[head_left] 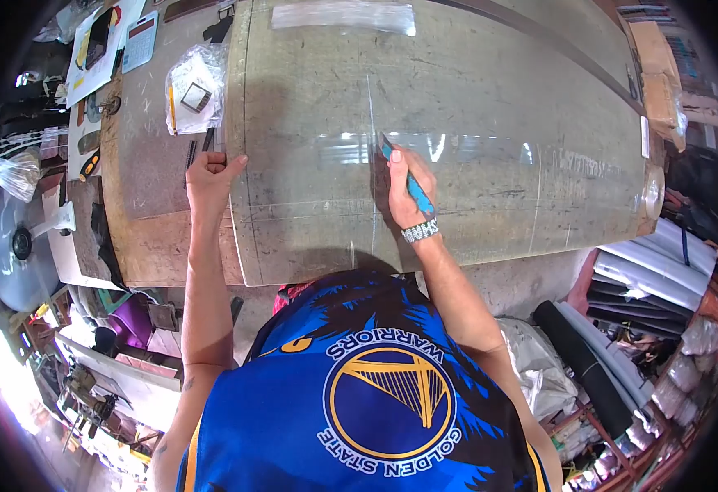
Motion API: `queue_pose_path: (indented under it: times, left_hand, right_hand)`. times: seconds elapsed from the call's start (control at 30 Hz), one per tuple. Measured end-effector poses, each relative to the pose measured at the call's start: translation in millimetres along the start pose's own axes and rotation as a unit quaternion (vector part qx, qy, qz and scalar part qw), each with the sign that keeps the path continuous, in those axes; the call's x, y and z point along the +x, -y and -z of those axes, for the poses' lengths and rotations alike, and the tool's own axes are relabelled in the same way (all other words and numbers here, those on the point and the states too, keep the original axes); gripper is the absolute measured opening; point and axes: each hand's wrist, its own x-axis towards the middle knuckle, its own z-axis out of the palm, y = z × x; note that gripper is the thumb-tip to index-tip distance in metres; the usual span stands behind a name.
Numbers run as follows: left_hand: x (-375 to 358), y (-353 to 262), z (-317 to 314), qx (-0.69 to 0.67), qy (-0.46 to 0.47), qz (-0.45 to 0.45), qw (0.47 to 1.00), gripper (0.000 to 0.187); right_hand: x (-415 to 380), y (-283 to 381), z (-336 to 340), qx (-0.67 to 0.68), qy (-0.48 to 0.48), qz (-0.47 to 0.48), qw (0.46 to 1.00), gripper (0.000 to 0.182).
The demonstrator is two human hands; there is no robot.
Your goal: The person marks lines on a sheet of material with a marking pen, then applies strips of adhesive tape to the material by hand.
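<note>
My right hand (412, 182) is closed around a blue utility knife (417, 193), its blade tip pointing up and away from me. The tip sits right beside a thin pale line (370, 107) that runs lengthwise on a large clear plastic sheet (465, 197). The sheet lies flat over the worktable and shows bright reflections. At its left edge, my left hand (213, 174) has its fingers curled, thumb toward the sheet. Two thin black strips (191, 153) show just beyond those fingers; I cannot tell what the left hand holds.
A plastic bag (196, 90) with a small square item lies at the table's left. Farther off are a calculator (140, 43) and a dark phone (99, 39) on paper. A long dark metal bar (551, 45) crosses the far right. Rolls of material (584, 365) stand right, a fan (21, 243) left.
</note>
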Motion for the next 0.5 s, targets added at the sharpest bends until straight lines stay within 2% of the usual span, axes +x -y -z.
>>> queue_pose_path:
  times: [0.23,0.5]
  left_hand:
    - [-1.0,0.0,0.5,-0.011,0.001,0.006,1.000,0.043]
    - [-1.7,-0.7,1.4,-0.007,0.003,-0.003,1.000,0.045]
  right_hand:
    - [7.0,-6.4,-7.0,-0.043,-0.014,0.078,0.996,0.034]
    - [9.3,-3.7,-7.3,-0.054,0.000,0.073,0.996,0.029]
